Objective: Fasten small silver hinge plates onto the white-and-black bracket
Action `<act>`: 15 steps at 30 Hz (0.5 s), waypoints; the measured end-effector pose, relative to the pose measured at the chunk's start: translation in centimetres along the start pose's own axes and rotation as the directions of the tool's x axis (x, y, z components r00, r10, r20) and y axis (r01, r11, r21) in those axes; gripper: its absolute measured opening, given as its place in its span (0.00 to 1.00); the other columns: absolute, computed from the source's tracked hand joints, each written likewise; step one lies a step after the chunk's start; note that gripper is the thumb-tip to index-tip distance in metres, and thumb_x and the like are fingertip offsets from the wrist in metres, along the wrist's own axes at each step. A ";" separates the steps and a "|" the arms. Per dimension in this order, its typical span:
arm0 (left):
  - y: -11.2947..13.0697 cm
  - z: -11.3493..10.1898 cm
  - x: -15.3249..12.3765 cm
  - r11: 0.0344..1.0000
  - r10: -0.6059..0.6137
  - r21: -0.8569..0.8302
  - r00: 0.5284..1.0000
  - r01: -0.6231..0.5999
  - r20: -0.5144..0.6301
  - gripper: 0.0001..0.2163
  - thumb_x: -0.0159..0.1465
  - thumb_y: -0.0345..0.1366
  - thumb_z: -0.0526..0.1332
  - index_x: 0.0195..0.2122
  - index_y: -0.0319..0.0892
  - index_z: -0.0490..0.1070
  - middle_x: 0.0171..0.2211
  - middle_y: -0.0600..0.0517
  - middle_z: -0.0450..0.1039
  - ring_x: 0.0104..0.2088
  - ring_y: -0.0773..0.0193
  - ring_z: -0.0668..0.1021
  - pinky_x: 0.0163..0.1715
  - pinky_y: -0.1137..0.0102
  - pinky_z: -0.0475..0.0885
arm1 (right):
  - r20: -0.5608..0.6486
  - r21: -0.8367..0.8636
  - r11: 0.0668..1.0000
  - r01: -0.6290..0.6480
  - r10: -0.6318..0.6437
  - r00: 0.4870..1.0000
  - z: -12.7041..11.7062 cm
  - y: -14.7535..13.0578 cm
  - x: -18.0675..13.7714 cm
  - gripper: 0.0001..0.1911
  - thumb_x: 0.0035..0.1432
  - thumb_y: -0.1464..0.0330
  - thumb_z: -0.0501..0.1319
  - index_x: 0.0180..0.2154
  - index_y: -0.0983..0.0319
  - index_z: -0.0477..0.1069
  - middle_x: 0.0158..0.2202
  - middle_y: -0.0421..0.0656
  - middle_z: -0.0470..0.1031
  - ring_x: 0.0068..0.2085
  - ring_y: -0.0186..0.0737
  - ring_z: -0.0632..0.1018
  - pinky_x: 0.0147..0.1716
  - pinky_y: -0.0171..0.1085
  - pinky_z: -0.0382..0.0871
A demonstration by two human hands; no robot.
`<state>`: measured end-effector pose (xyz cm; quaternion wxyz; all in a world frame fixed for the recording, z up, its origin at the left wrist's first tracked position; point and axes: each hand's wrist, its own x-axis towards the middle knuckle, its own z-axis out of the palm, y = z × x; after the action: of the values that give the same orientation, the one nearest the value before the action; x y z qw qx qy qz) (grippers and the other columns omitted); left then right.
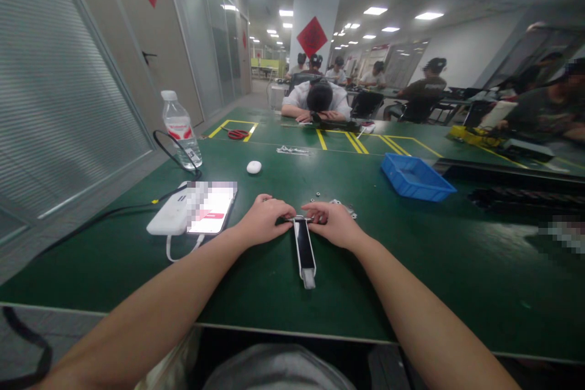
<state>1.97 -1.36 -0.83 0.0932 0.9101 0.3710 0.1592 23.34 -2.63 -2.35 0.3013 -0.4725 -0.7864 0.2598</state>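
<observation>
A long black and white device lies on the green table mat, its length pointing toward me. My left hand and my right hand rest on the mat at its far end, one on each side. Both have their fingertips pinched on a thin metal rod that crosses the device's far tip. A few small metal parts lie just beyond my right hand.
A white power bank and a phone lie left, with a black cable, a water bottle and a white earbud case. A blue tray sits right. Red scissors and seated people are farther back.
</observation>
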 end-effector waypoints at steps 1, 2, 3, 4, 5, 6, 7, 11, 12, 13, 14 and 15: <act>0.0 0.0 0.0 1.000 0.000 -0.003 1.000 0.000 0.000 0.08 0.60 0.36 0.58 0.40 0.45 0.71 0.36 0.54 0.75 0.40 0.61 0.75 0.50 0.59 0.55 | 0.002 -0.004 1.000 0.000 0.000 1.000 -0.1 0.0 0.0 0.19 0.48 0.73 0.64 0.44 0.64 0.73 0.33 0.42 0.77 0.29 0.32 0.74 0.32 0.34 0.69; 0.0 -0.1 0.0 1.000 0.001 -0.006 1.000 -0.001 -0.003 0.08 0.60 0.36 0.58 0.40 0.45 0.70 0.36 0.54 0.75 0.40 0.61 0.75 0.50 0.59 0.55 | 0.004 -0.009 1.000 0.000 0.000 1.000 -0.1 0.0 0.0 0.19 0.47 0.74 0.64 0.44 0.64 0.73 0.33 0.42 0.77 0.29 0.32 0.74 0.33 0.34 0.69; 0.1 -0.1 0.0 1.000 0.002 -0.010 1.000 -0.002 -0.003 0.08 0.60 0.36 0.58 0.40 0.45 0.70 0.36 0.54 0.75 0.40 0.61 0.75 0.50 0.59 0.55 | 0.004 -0.016 1.000 0.000 0.000 1.000 -0.2 0.1 0.0 0.20 0.46 0.74 0.63 0.45 0.64 0.73 0.33 0.42 0.77 0.30 0.33 0.74 0.33 0.35 0.69; 0.1 -0.1 0.0 1.000 0.003 -0.014 1.000 -0.003 -0.003 0.08 0.60 0.36 0.58 0.40 0.45 0.70 0.36 0.54 0.75 0.40 0.61 0.75 0.50 0.59 0.55 | 0.002 -0.021 1.000 -0.002 0.002 1.000 -0.3 0.1 0.0 0.20 0.46 0.75 0.63 0.45 0.64 0.73 0.34 0.42 0.77 0.30 0.33 0.73 0.33 0.35 0.69; 0.1 -0.2 0.0 1.000 0.005 -0.017 1.000 -0.005 -0.002 0.08 0.60 0.36 0.58 0.40 0.45 0.70 0.36 0.54 0.75 0.39 0.61 0.75 0.50 0.59 0.55 | 0.002 -0.024 1.000 -0.005 0.005 1.000 -0.4 0.2 -0.1 0.21 0.45 0.77 0.62 0.45 0.63 0.73 0.35 0.42 0.77 0.30 0.33 0.73 0.33 0.35 0.69; 0.1 -0.2 0.0 1.000 0.008 -0.020 1.000 -0.008 0.000 0.08 0.60 0.36 0.58 0.41 0.45 0.70 0.36 0.54 0.75 0.39 0.61 0.75 0.50 0.59 0.55 | 0.002 -0.026 1.000 -0.009 0.009 1.000 -0.5 0.2 -0.1 0.23 0.44 0.78 0.60 0.45 0.63 0.72 0.35 0.42 0.77 0.30 0.32 0.73 0.33 0.34 0.69; 0.1 -0.2 0.0 1.000 0.010 -0.021 1.000 -0.010 0.002 0.09 0.60 0.37 0.57 0.41 0.45 0.70 0.36 0.54 0.75 0.39 0.61 0.75 0.50 0.59 0.55 | 0.004 -0.028 0.999 -0.017 0.017 1.000 -0.6 0.3 -0.1 0.24 0.44 0.80 0.59 0.45 0.63 0.72 0.36 0.42 0.77 0.30 0.32 0.73 0.33 0.34 0.69; 0.3 -0.3 -0.1 1.000 0.011 -0.022 1.000 -0.011 0.001 0.09 0.60 0.37 0.57 0.41 0.45 0.70 0.36 0.54 0.75 0.40 0.61 0.75 0.50 0.59 0.55 | -0.071 -0.096 0.991 -0.092 0.086 0.994 -1.4 0.6 0.1 0.25 0.43 0.81 0.56 0.44 0.62 0.73 0.35 0.41 0.77 0.29 0.32 0.73 0.34 0.34 0.68; 0.3 -0.4 -0.1 1.000 0.013 -0.023 1.000 -0.013 -0.002 0.09 0.60 0.37 0.57 0.41 0.44 0.70 0.36 0.54 0.75 0.40 0.61 0.75 0.50 0.59 0.55 | -0.133 -0.131 0.982 -0.139 0.121 0.984 -1.8 0.8 0.2 0.23 0.44 0.80 0.57 0.43 0.61 0.74 0.35 0.41 0.76 0.29 0.32 0.72 0.34 0.34 0.68; 0.4 -0.4 -0.2 1.000 0.014 -0.025 1.000 -0.014 -0.001 0.09 0.60 0.37 0.57 0.41 0.44 0.70 0.36 0.53 0.75 0.40 0.61 0.75 0.51 0.59 0.55 | -0.210 -0.169 0.965 -0.200 0.163 0.964 -2.2 1.0 0.2 0.21 0.44 0.78 0.57 0.42 0.61 0.75 0.35 0.42 0.76 0.29 0.33 0.72 0.34 0.35 0.68; 0.4 -0.5 -0.2 1.000 0.015 -0.027 1.000 -0.015 0.000 0.09 0.60 0.36 0.56 0.41 0.44 0.70 0.36 0.53 0.74 0.40 0.61 0.75 0.51 0.59 0.56 | -0.290 -0.204 0.941 -0.271 0.206 0.935 -2.7 1.2 0.2 0.19 0.45 0.77 0.58 0.41 0.61 0.76 0.36 0.43 0.76 0.30 0.34 0.72 0.34 0.35 0.68; 0.5 -0.5 -0.2 0.999 0.015 -0.030 1.000 -0.015 0.002 0.09 0.60 0.36 0.56 0.41 0.44 0.70 0.36 0.53 0.74 0.40 0.60 0.75 0.50 0.58 0.56 | -0.362 -0.235 0.909 -0.344 0.246 0.899 -3.3 1.6 0.2 0.18 0.46 0.75 0.58 0.40 0.61 0.76 0.37 0.44 0.75 0.31 0.35 0.73 0.35 0.36 0.68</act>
<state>1.95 -1.80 -0.24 0.1062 0.9115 0.3618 0.1645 26.54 -1.41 -1.17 0.3095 -0.6629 -0.6741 0.1021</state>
